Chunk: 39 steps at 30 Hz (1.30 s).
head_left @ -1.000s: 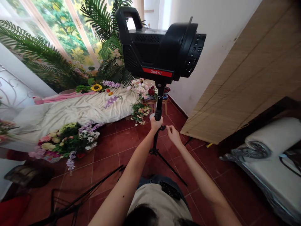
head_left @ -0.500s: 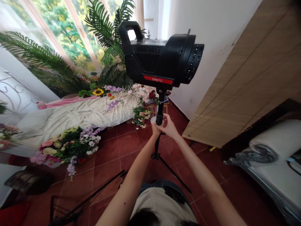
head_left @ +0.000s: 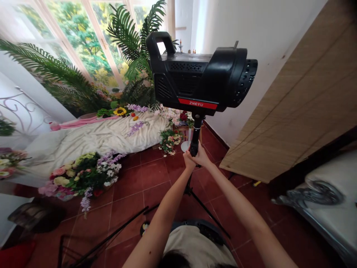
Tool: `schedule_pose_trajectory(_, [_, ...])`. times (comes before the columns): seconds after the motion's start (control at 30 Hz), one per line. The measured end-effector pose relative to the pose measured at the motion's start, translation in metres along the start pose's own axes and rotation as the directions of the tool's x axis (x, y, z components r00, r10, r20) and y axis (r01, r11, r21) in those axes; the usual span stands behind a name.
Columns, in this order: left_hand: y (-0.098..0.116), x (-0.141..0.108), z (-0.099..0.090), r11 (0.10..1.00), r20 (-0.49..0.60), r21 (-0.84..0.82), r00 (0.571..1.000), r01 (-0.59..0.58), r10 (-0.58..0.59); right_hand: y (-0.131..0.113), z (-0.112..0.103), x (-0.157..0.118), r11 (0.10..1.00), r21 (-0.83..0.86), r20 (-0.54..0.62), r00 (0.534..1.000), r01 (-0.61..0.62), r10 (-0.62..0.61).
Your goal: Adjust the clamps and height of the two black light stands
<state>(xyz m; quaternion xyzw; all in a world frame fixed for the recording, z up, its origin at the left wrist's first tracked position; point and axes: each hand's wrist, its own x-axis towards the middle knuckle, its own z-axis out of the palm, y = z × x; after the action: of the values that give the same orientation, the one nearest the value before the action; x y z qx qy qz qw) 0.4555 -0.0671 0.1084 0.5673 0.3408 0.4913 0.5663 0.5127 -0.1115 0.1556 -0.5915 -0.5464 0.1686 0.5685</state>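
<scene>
A black studio light point(head_left: 192, 82) with a red ZHEYU label sits on top of a black light stand point(head_left: 196, 136), its round front pointing right. My left hand point(head_left: 189, 159) is wrapped round the stand's pole just under the light. On the other side of the same pole, my right hand point(head_left: 202, 156) is closed too, touching the left one. The fingers of both are partly hidden behind the pole. Below them, the stand's legs spread over the red tiles.
A bed point(head_left: 103, 136) with a cream blanket and flowers lies at the left. Another flower bunch point(head_left: 80, 173) stands before it. A woven blind point(head_left: 290, 100) leans at the right, near a silver-framed sofa point(head_left: 331, 219). Black stand legs point(head_left: 119, 227) cross the floor lower left.
The light appears further right, lower and larger in view. My right hand has closed in around the pole, where its fingers were more spread before.
</scene>
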Motion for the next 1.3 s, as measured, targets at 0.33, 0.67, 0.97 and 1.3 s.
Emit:
schedule_pose_trajectory(0.33, [-0.025, 0.003, 0.001, 0.975, 0.04, 0.175, 0.991, -0.136, 0.131, -0.022, -0.017, 0.017, 0.999, -0.03, 0.052, 0.998, 0.021, -0.02])
schedule_pose_trajectory(0.67, [-0.022, 0.001, -0.001, 0.952, 0.017, 0.263, 0.987, -0.156, 0.157, -0.063, -0.04, 0.048, 0.989, 0.023, 0.192, 0.97, 0.149, -0.151])
schedule_pose_trajectory(0.97, [-0.025, 0.001, -0.001, 0.968, 0.014, 0.234, 0.996, -0.09, 0.09, -0.097, -0.052, 0.069, 0.973, 0.076, 0.23, 0.946, 0.217, -0.228])
schedule_pose_trajectory(1.3, [-0.027, 0.003, 0.0, 0.972, 0.045, 0.229, 0.998, -0.042, 0.032, -0.108, -0.065, 0.067, 0.969, -0.096, 0.241, 0.949, 0.229, -0.201])
